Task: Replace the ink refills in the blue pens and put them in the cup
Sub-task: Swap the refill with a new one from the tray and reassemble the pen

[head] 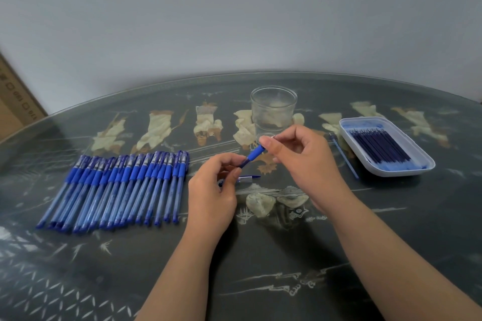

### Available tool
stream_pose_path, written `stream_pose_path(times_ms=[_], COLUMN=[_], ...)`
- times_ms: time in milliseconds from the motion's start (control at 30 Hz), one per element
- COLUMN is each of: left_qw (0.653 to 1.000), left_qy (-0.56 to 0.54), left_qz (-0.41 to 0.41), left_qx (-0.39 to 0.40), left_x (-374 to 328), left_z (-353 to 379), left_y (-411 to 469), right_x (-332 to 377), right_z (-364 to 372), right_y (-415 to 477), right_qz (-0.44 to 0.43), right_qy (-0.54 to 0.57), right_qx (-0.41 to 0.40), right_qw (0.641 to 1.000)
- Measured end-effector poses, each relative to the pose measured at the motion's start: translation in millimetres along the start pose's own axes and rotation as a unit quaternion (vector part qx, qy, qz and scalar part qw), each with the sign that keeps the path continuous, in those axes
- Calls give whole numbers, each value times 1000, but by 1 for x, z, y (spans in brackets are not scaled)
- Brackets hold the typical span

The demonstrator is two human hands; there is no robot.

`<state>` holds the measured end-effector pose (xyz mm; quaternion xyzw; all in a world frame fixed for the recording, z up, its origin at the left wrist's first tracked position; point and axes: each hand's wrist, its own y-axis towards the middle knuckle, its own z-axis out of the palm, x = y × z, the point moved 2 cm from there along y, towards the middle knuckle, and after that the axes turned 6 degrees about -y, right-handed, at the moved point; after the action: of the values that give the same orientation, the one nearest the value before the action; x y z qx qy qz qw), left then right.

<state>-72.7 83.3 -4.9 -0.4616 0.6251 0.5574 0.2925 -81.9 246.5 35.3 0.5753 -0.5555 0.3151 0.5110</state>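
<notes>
You hold one blue pen (254, 155) between both hands, slanted from 7 o'clock up toward 1 o'clock. Your left hand (211, 190) grips the lower barrel with curled fingers. Your right hand (300, 161) pinches the upper end, just past the blue rubber grip, between thumb and forefinger. The hands are near each other but not touching.

On the table (260, 255), just below the pen, lies a small clear piece (249, 178) with a blue end. The clear cup (273, 109) stands upright at 12 o'clock, just beyond your right hand. The row of blue pens (117, 190) lies side by side at 9 o'clock, well apart from the cup.

At 2 o'clock a white tray (403, 173) holds dark blue refills (379, 147). One loose refill (345, 159) lies on the table just beside the tray's left edge.
</notes>
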Motion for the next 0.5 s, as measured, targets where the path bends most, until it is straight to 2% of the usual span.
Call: stream_pose_path(times_ms=[200, 500], left_qw=[1000, 1000], left_qy=[-14, 0], left_qz=[-17, -20], left_qx=[-7, 5], left_x=[0, -1], left_z=[0, -1], left_y=[0, -1], right_x=[0, -2], right_z=[-4, 2], right_y=[0, 0], right_qz=[-22, -18], right_qy=[9, 0], right_qx=[40, -8], right_qw=[999, 1000])
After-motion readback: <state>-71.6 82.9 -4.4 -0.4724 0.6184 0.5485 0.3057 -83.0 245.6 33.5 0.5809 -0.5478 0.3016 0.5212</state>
